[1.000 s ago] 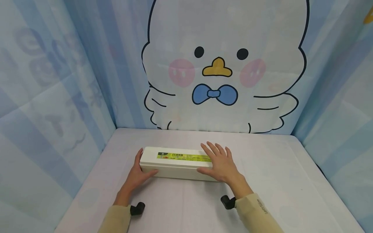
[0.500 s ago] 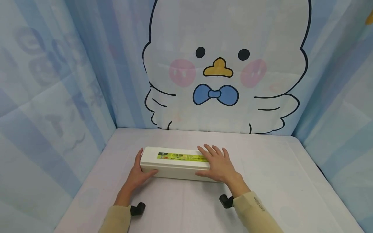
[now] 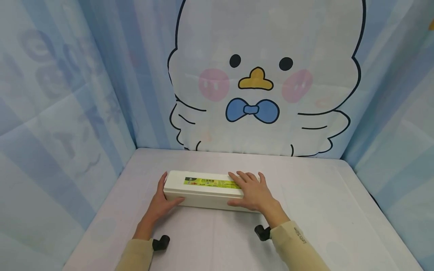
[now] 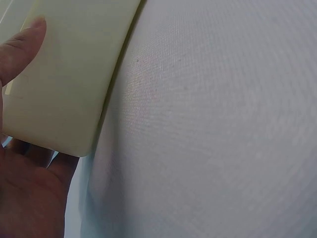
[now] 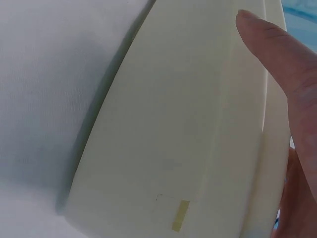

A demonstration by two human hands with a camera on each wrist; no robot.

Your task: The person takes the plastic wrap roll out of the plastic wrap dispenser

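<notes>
A long off-white cling film box (image 3: pixel 203 199) with a yellow-green label (image 3: pixel 211 182) on its lid lies lengthwise on the table. My left hand (image 3: pixel 162 203) grips its left end, thumb on the front face and fingers around the end. In the left wrist view, the left thumb (image 4: pixel 25 47) presses the box's front. Over the right part of the box, my right hand (image 3: pixel 252 194) holds the lid from above, fingers across the top and covering the label's right end. The right thumb (image 5: pixel 270 44) lies along the upper front edge in the right wrist view.
The table (image 3: pixel 210 241) has a pale cloth over it. Blue-and-white curtains stand at left and right, and a backdrop (image 3: pixel 257 135) with a cartoon bird rises behind the far edge. A black wrist-worn device (image 3: pixel 161 242) sits at the left cuff, another (image 3: pixel 262 232) at the right.
My right hand has shifted slightly left and settled onto the lid, its fingers less spread and lower than before. The left hand and the box stay in place.
</notes>
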